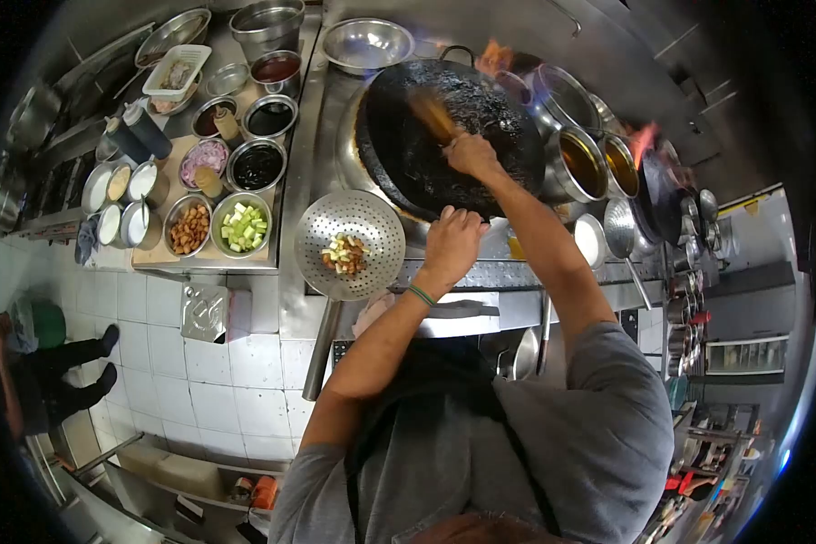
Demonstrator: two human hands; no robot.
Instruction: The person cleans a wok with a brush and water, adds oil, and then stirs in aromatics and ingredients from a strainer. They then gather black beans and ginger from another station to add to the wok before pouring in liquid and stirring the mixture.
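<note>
A large black wok [444,136] sits tilted on the burner in front of me, with flame showing at its far rim. My right hand [470,152] is inside it, closed on a bamboo brush [433,114] that is blurred with motion. At the wok's near edge, my left hand [453,243] grips the rim; a green band is on that wrist. Just left of that hand rests a perforated metal strainer ladle [350,243] holding some cut food pieces.
On the left counter stand several steel bowls of ingredients, among them green vegetable chunks [242,225], fried cubes [189,228] and dark sauces [257,165]. Metal pots of oil [582,163] line the right. A second wok [664,186] flames further right. Another person [36,363] crouches at lower left.
</note>
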